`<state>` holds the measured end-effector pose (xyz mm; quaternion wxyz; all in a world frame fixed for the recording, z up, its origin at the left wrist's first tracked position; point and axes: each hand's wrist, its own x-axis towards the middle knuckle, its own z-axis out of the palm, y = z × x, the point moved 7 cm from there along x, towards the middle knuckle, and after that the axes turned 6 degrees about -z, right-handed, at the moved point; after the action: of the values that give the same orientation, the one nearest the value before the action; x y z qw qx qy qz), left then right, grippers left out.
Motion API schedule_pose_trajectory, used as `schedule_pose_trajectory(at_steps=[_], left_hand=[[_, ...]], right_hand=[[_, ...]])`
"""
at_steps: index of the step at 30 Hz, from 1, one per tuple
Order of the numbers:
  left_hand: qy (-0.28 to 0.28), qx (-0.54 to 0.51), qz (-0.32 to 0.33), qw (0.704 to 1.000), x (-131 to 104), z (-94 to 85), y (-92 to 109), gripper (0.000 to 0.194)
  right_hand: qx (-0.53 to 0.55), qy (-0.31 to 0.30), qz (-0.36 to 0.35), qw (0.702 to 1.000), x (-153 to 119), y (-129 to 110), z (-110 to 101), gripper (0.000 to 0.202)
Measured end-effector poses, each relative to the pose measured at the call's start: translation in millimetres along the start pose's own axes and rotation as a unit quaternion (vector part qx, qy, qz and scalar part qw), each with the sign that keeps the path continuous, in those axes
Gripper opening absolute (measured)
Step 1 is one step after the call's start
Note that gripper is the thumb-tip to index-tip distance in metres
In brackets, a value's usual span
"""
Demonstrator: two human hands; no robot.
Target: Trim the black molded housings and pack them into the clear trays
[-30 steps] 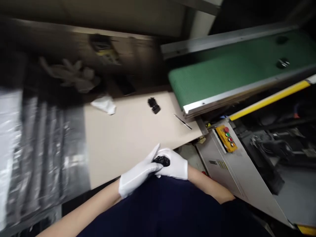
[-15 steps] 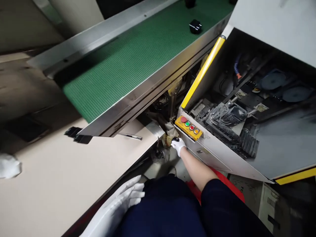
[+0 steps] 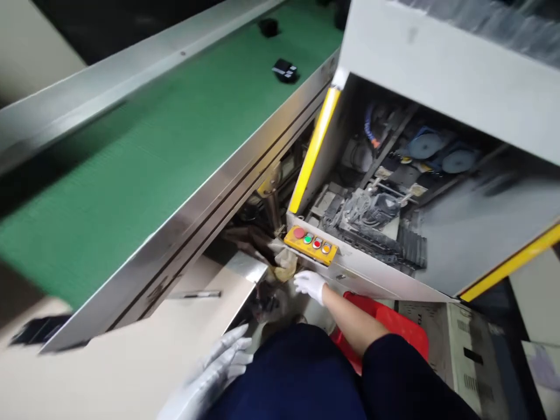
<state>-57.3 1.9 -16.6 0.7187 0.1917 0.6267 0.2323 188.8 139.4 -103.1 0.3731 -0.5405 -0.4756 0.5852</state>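
Observation:
My right hand (image 3: 310,284), in a white glove, reaches forward with its fingers stretched out and no object visible in it. It is just below the yellow button panel (image 3: 311,245), which has red, green and orange buttons. Beneath the fingertips is a yellowish crumpled bag or cloth (image 3: 286,265), partly hidden in the gap beside the machine. Also white-gloved, my left hand (image 3: 221,364) is open at my left side near the table edge, its fingers extended and holding nothing. Two black parts ride on the green conveyor belt (image 3: 144,157): a nearer one (image 3: 285,70) and a farther one (image 3: 268,27).
The machine's open front (image 3: 437,216) has yellow edge strips and dusty mechanisms inside. A red bin (image 3: 394,321) is below it, beside a cardboard box (image 3: 437,329). A pen-like object (image 3: 199,294) lies on the pale table (image 3: 109,379), near black pieces (image 3: 39,331).
The small black thing in my right hand is gone from view, and the fingers have straightened. My view has swung right, moving the belt and machine leftward. My left hand stays similarly open.

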Motion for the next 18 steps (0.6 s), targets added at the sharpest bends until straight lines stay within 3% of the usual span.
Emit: schedule_pose_trajectory(at_steps=[4, 7, 9, 11, 14, 16, 18], left_hand=[[-0.066, 0.120, 0.024, 0.990, 36.7, 39.0, 54.4, 0.067], [-0.119, 0.204, 0.057, 0.970, 53.0, 91.7, 113.7, 0.073], [-0.164, 0.252, 0.104, 0.948, 59.3, 139.6, 158.8, 0.073], [-0.195, 0.292, 0.189, 0.917, 66.1, 194.2, 206.6, 0.068], [-0.167, 0.327, 0.376, 0.851, 79.7, 279.8, 279.7, 0.063], [-0.153, 0.305, 0.455, 0.823, 94.9, 335.2, 320.2, 0.076], [-0.189, 0.269, 0.448, 0.831, 119.3, 385.7, 350.0, 0.089]], right_hand=[[0.006, 0.024, 0.015, 1.000, -33.6, -31.8, -63.1, 0.036], [0.012, 0.145, -0.050, 0.988, -52.3, -81.9, -148.1, 0.050], [0.005, 0.253, -0.113, 0.961, -62.5, -119.8, -215.2, 0.057], [-0.012, 0.372, -0.180, 0.910, -67.1, -156.1, -281.1, 0.057], [-0.034, 0.498, -0.246, 0.831, -52.1, -195.9, -356.7, 0.067], [-0.034, 0.496, -0.254, 0.830, -24.1, -209.9, -387.0, 0.072], [-0.026, 0.441, -0.246, 0.863, 6.1, -216.8, -404.2, 0.061]])
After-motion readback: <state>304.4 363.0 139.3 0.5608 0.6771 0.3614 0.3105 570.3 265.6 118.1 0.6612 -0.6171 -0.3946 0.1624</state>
